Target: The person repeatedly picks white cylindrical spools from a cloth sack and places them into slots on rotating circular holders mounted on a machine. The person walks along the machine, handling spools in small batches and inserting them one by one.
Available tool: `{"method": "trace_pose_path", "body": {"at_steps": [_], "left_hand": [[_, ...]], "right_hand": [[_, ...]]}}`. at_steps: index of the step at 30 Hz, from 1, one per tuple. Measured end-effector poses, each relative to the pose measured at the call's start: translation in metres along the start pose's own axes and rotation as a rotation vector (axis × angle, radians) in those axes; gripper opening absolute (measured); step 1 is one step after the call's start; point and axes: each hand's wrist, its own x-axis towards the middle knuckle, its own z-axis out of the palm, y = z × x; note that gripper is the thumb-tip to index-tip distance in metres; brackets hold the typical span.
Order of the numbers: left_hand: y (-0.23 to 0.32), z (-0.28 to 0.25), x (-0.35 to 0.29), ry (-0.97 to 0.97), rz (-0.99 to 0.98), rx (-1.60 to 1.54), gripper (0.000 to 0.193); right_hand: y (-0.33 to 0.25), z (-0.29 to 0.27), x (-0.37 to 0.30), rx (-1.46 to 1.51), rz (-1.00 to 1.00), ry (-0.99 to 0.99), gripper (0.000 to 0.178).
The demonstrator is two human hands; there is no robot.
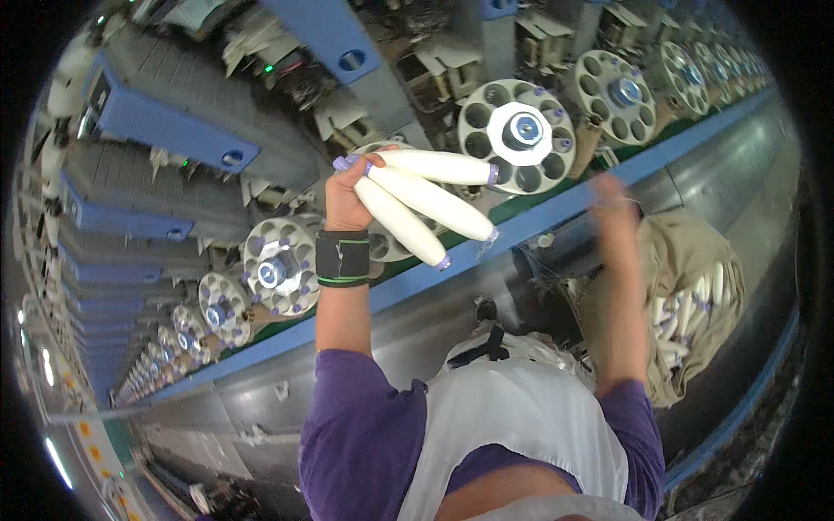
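Observation:
My left hand [349, 195], with a dark band on its wrist, is closed round the purple tube ends of three white yarn bobbins [434, 204]. They fan out to the right, over the machine's edge. Close to the tip of the uppermost bobbin stands a round magazine [504, 122] with several pockets, some showing purple tube tips. My right hand [613, 208] is raised over the blue rail [556, 206], to the right of that magazine. Motion smears it, so its fingers cannot be made out.
A beige cloth sack [730, 260] holding several bobbins is at my right, beside my right forearm. More round magazines [613, 97] line the machine on both sides. Blue-and-grey machine heads [174, 122] rise at the far left. A white apron [512, 425] covers my front.

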Motion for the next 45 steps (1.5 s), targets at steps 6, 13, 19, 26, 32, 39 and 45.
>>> {"method": "trace_pose_path", "body": {"at_steps": [6, 13, 19, 26, 32, 39, 45], "left_hand": [[0.002, -0.013, 0.01, -0.034, 0.006, -0.203, 0.028], [0.044, -0.021, 0.0, -0.07, -0.081, 0.565, 0.013], [-0.034, -0.044, -0.018, -0.275, 0.067, 1.453, 0.027], [-0.015, -0.029, -0.042, 0.186, -0.105, 0.444, 0.035], [0.052, -0.049, -0.001, 0.392, 0.367, 0.483, 0.02], [-0.02, -0.038, 0.017, 0.739, -0.466, 1.671, 0.033], [-0.117, 0.093, 0.086, -0.005, -0.055, 1.16, 0.028]], "right_hand": [[-0.094, 0.096, -0.004, 0.588, 0.226, -0.553, 0.027], [-0.081, 0.111, 0.004, 0.633, 0.25, -0.646, 0.02], [-0.099, 0.189, 0.014, 0.752, 0.175, -0.909, 0.02], [-0.18, 0.235, 0.077, 0.25, -0.626, -0.601, 0.023], [-0.197, 0.269, 0.123, 0.685, -0.201, -0.506, 0.016], [-0.035, 0.23, 0.089, 0.137, -0.418, -0.348, 0.016], [0.09, -0.038, -0.011, 0.22, -0.049, 0.518, 0.015]]}}
